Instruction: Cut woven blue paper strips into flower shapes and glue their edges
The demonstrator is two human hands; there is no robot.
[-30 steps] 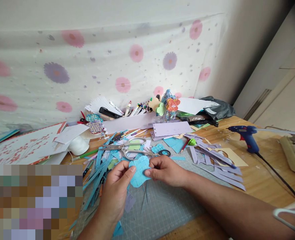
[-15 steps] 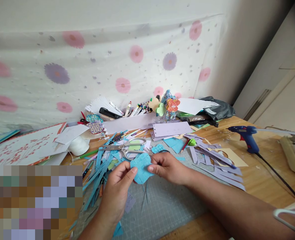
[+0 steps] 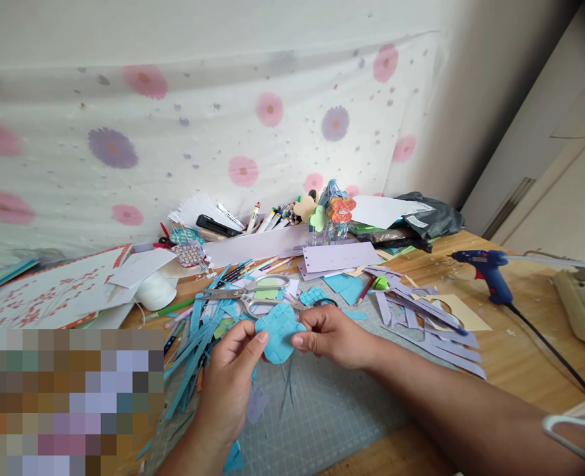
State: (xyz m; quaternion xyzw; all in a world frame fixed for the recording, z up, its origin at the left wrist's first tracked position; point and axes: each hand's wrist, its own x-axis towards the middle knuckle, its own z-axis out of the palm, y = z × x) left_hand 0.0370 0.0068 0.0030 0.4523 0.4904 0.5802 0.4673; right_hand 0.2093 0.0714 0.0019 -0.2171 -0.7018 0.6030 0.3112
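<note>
A blue woven paper flower (image 3: 278, 336) with rounded petals is held up over the grey cutting mat (image 3: 332, 416). My left hand (image 3: 235, 360) pinches its left petal between thumb and fingers. On the opposite side, my right hand (image 3: 334, 336) is closed on the right petal, thumb in front. Just behind the flower lie large silver scissors (image 3: 247, 297), partly hidden by it. Another blue woven paper piece (image 3: 312, 296) rests on the mat behind my right hand, beside dark scissor handles (image 3: 328, 303).
Blue paper strips (image 3: 193, 370) pile up at left, lilac strips (image 3: 421, 317) at right. A blue glue gun (image 3: 488, 268) stands on the wooden table with its cord trailing. Markers (image 3: 272, 218), a thread spool (image 3: 156, 291) and a black bag (image 3: 435, 221) line the back.
The flower has shifted slightly left and turned a little between my fingers. Both hands keep hold of it, and the things on the table stay where they were.
</note>
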